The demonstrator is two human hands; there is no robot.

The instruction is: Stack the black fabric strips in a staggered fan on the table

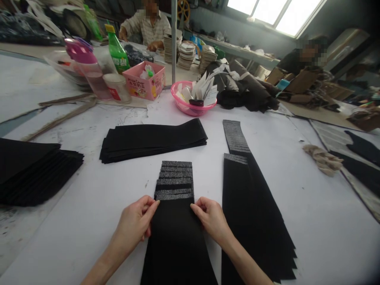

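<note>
Both hands at one black strip [178, 241], top of a stepped pile, middle of the worktop [103, 202], running toward its near edge; the strip's near end is out of view. Left hand [134, 221] has the strip's left edge pinched between thumb and fingers near its far end; right hand [212, 219] does likewise on the right edge, almost level with the left. Grip narrow on both sides. Beyond the strip, grey bands [175, 174] show in steps, apparently the ends of strips beneath; spacing uneven, a black gap among them. Step in hand, as I judge it: setting this top strip square on the pile, its far end drawn back from the one below. Next move seems to call for both sides lined up with the pile and a narrow, even band left bare before letting go; a skewed strip could spoil the stagger. Toward the worktop's right edge, a staggered fan of strips [258, 221] with similar grey ends. Toward the far edge, a black stack [154, 138] lying crosswise, then a pink basin [184, 108] of papers. Another dark stack [26, 166] by the left side.
</note>
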